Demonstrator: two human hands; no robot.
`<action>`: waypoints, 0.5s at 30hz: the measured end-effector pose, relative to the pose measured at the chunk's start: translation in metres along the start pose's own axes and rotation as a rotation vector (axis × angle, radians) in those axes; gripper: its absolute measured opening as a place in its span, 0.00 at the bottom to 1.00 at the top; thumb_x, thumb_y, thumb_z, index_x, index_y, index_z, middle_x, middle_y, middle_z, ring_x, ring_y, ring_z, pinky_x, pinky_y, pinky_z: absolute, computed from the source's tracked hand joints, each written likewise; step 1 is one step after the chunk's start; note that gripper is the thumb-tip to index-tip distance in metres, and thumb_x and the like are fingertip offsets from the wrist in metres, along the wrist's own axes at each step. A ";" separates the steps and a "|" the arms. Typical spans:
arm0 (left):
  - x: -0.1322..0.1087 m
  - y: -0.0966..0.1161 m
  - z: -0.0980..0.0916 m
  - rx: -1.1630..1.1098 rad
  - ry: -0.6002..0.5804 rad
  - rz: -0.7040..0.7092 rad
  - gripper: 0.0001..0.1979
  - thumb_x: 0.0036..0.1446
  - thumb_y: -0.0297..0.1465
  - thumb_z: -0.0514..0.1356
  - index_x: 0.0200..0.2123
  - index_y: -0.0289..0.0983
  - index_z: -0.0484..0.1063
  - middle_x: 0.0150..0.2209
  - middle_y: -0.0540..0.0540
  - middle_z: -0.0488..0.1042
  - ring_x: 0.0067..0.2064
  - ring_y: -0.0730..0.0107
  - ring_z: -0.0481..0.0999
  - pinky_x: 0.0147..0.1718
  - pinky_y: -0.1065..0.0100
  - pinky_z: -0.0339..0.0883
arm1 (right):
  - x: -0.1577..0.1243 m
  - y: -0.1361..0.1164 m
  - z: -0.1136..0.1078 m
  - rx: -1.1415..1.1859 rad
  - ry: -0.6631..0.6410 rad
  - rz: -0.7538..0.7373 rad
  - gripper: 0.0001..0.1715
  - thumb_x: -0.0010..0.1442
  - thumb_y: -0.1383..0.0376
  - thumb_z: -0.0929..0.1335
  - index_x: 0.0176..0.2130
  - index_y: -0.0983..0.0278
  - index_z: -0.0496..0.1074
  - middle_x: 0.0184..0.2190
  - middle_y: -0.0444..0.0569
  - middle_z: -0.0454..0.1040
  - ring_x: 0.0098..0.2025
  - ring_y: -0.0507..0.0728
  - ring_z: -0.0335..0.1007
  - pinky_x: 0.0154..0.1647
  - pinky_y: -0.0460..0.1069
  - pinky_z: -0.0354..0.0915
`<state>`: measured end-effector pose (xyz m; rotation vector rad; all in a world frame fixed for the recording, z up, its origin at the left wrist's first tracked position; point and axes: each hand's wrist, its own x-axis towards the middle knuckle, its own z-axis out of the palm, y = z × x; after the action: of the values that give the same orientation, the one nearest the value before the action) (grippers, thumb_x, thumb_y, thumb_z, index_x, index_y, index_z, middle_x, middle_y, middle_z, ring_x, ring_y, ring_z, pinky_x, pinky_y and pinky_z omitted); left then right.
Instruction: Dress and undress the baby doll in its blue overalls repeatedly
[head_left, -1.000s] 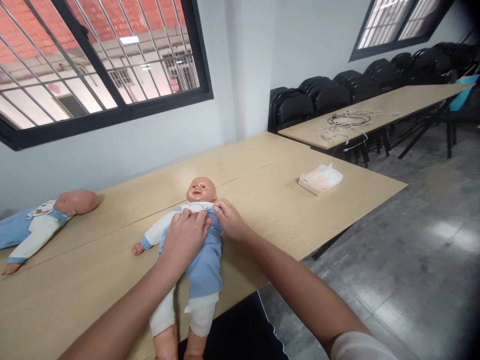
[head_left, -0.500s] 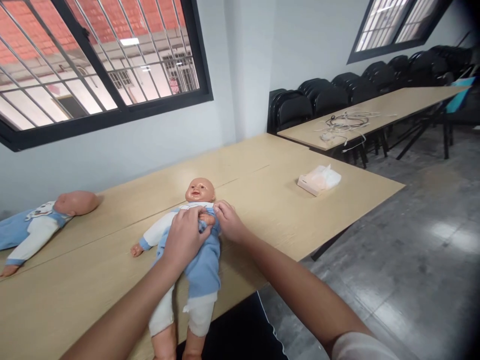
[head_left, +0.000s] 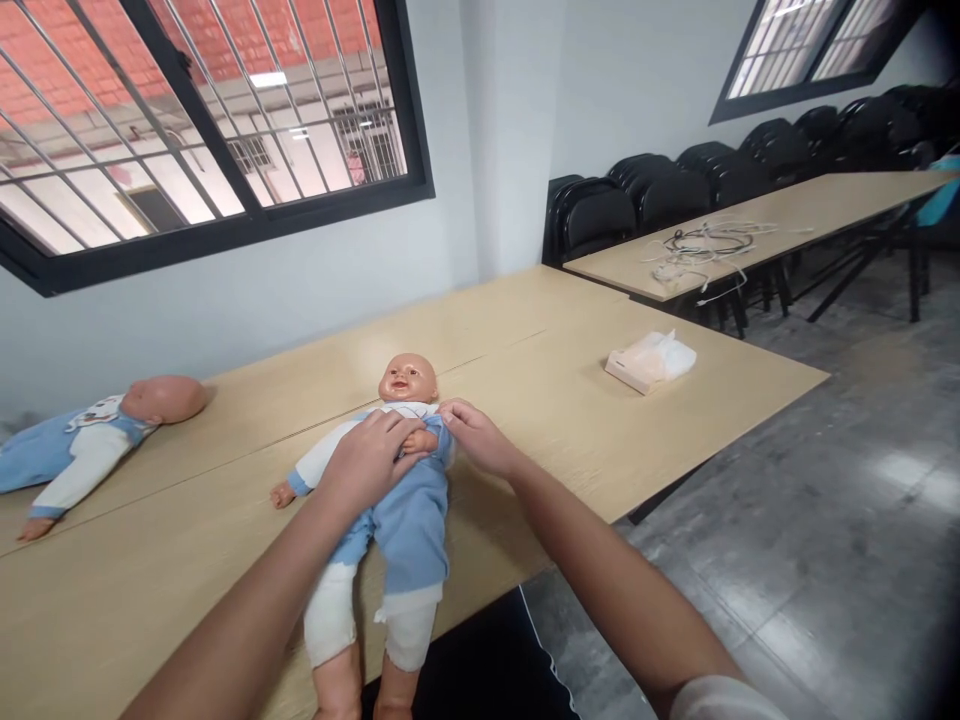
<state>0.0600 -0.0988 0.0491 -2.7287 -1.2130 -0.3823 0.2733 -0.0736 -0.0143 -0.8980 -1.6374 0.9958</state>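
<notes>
A baby doll (head_left: 411,535) in blue and white clothes lies on its back on the table, head toward the wall. My left hand (head_left: 373,458) rests over its chest, fingers curled round the doll's hand (head_left: 418,441), which is folded across the front. At the doll's shoulder on the right, my right hand (head_left: 478,436) pinches the edge of its clothing (head_left: 444,432). My fingers partly hide the sleeve and upper chest. The doll's other arm (head_left: 319,462) lies stretched out to the left.
A second doll (head_left: 97,440) lies at the left on the wooden table (head_left: 540,480). A small box with white wrapping (head_left: 651,362) sits to the right. Beyond are a table with tangled cables (head_left: 709,248) and stacked black chairs (head_left: 596,218) along the wall.
The view has shifted slightly, so everything sits a little further right. My left hand's fingers lie flatter over the doll's chest; my right hand stays at its shoulder.
</notes>
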 end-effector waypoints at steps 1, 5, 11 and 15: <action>-0.001 0.000 0.000 0.001 0.001 0.001 0.15 0.68 0.39 0.60 0.53 0.40 0.72 0.48 0.41 0.77 0.50 0.51 0.73 0.47 0.55 0.68 | -0.001 -0.001 -0.005 -0.043 -0.018 -0.008 0.14 0.71 0.57 0.61 0.36 0.60 0.67 0.40 0.47 0.70 0.47 0.57 0.66 0.55 0.54 0.64; -0.005 0.004 0.003 0.046 0.022 -0.026 0.13 0.68 0.39 0.59 0.51 0.40 0.72 0.45 0.41 0.76 0.47 0.51 0.73 0.45 0.55 0.67 | -0.011 -0.008 -0.012 -0.281 0.002 0.024 0.15 0.70 0.60 0.62 0.33 0.61 0.70 0.39 0.48 0.70 0.50 0.59 0.64 0.59 0.58 0.59; -0.007 0.008 0.009 0.024 0.103 -0.047 0.14 0.68 0.40 0.61 0.52 0.40 0.73 0.45 0.41 0.74 0.48 0.53 0.72 0.45 0.57 0.68 | -0.040 -0.017 0.006 -0.339 0.152 0.025 0.07 0.62 0.59 0.72 0.37 0.60 0.76 0.39 0.49 0.74 0.48 0.61 0.66 0.55 0.58 0.60; -0.010 0.005 0.014 0.016 0.173 -0.027 0.15 0.66 0.39 0.63 0.53 0.42 0.73 0.47 0.41 0.73 0.48 0.53 0.72 0.43 0.58 0.70 | -0.047 -0.012 0.013 -0.047 0.203 0.105 0.07 0.62 0.59 0.70 0.35 0.60 0.75 0.35 0.47 0.74 0.41 0.58 0.67 0.47 0.54 0.62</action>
<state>0.0594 -0.1062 0.0326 -2.6043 -1.2029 -0.5955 0.2714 -0.1231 -0.0224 -1.0902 -1.4590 0.9085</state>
